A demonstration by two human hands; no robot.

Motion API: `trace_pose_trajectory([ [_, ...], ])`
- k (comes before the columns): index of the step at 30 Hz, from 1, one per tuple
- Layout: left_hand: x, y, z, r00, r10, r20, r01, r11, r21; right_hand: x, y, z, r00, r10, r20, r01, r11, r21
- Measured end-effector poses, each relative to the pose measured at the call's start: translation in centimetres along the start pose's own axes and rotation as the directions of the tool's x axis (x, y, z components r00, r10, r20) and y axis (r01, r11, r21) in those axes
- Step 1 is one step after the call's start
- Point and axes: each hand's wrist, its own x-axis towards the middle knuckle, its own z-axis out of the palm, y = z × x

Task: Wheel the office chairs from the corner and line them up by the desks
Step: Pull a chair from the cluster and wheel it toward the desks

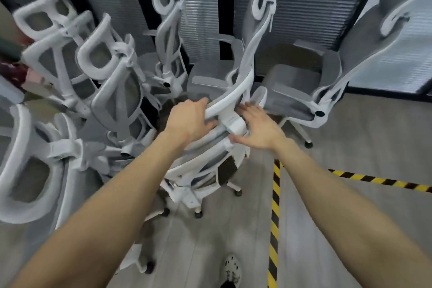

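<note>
A white-framed office chair with grey mesh [251, 58] stands right in front of me, its back turned toward me. My left hand [190, 117] grips the curved white bar across the chair's back. My right hand [259, 127] lies with straight fingers against the white bracket just right of that bar. Several more chairs of the same kind crowd the corner: one to the right [364, 54], one behind [169, 37], and a packed group at the left [117, 82].
Windows with grey blinds [311, 7] close off the back. Yellow-and-black tape [274, 206] runs along the grey floor at my right and branches off to the right. My shoe [231, 269] shows at the bottom. Open floor lies right of the tape.
</note>
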Motion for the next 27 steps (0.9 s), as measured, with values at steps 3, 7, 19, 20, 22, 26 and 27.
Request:
trace_pose_trajectory([
  [3,0.8,0.4,0.9,0.997,0.011,-0.070,-0.011,1.000,0.003,1.4,1.7,1.0,0.997,-0.069,0.043,0.074,0.990,-0.122],
  [7,0.8,0.3,1.7,0.995,0.024,-0.102,-0.024,1.000,0.001,2.4,2.4,1.0,0.990,-0.142,0.005,0.140,0.973,-0.183],
  [19,-3.6,-2.4,3.2,0.927,0.239,-0.290,-0.251,0.968,-0.002,-5.6,-2.7,6.6,0.962,0.084,-0.260,-0.076,0.996,0.038],
  [20,-4.1,-2.5,3.1,0.916,0.265,-0.300,-0.274,0.962,0.012,-6.5,-3.2,7.0,0.958,0.103,-0.268,-0.099,0.995,0.030],
  [22,-4.9,-2.7,3.0,0.900,0.311,-0.306,-0.316,0.948,0.034,-8.3,-4.3,7.6,0.948,0.158,-0.276,-0.160,0.987,0.016],
  [26,-6.5,-1.9,3.1,0.855,0.420,-0.305,-0.427,0.903,0.048,-12.5,-6.1,8.1,0.918,0.251,-0.308,-0.266,0.964,-0.008],
  [27,-7.0,-1.5,3.1,0.845,0.442,-0.300,-0.449,0.892,0.047,-13.8,-6.6,8.3,0.905,0.279,-0.321,-0.296,0.955,-0.005],
])
